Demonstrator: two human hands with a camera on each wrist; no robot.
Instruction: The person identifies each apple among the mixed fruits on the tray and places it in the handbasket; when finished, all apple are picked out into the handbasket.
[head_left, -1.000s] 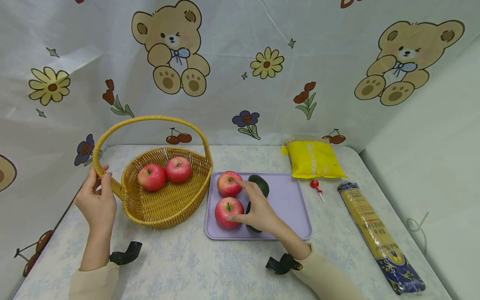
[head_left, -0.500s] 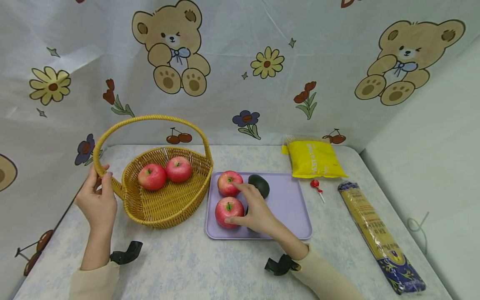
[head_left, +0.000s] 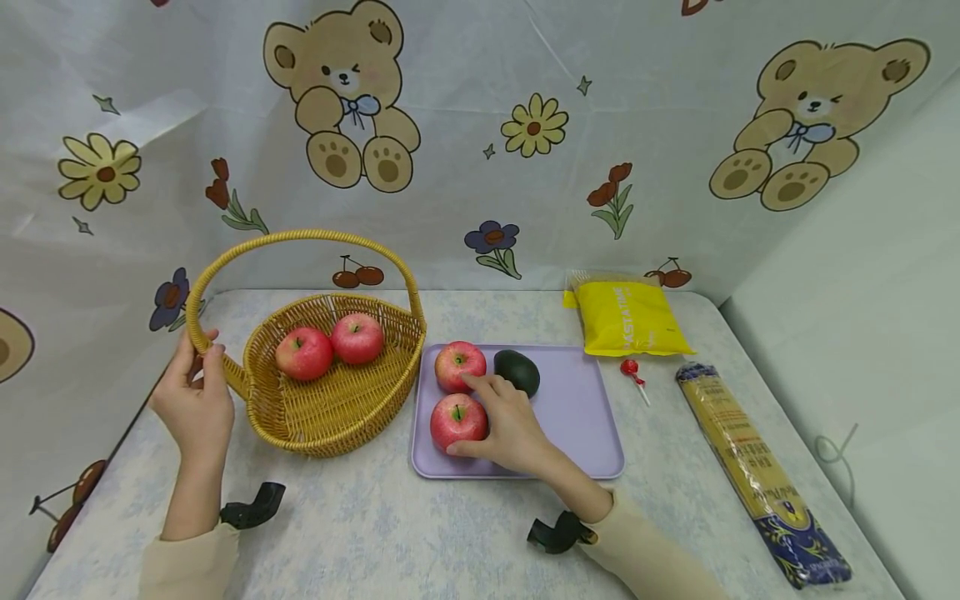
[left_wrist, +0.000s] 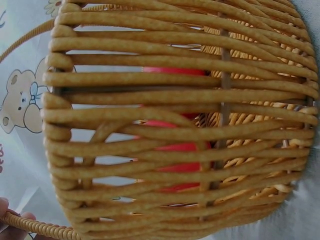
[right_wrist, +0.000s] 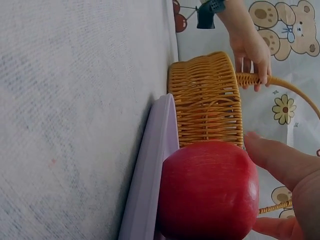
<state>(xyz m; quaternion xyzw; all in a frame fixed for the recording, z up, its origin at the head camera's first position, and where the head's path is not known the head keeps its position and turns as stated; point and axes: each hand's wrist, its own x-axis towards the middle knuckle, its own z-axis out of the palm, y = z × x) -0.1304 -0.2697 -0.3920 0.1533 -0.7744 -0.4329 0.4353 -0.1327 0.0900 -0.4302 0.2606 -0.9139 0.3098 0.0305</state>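
Observation:
My left hand grips the lower left of the handle on a yellow wicker basket. Two red apples, a left apple and a right apple, sit inside; the left wrist view shows red through the weave. Over a lilac tray, my right hand has thumb and fingers spread about the near apple; firm contact is not plain. Behind that lies the far apple, just beyond the forefinger. A dark green avocado shows beside the hand.
At the back right lies a yellow pasta bag, with a red lollipop in front of it. A long spaghetti packet runs along the table's right side. A bear-patterned cloth hangs behind the table.
My right hand has lowered and shifted slightly left toward the near apple. A second dark green thing glimpsed beneath it earlier is now hidden. The left hand and basket stay still.

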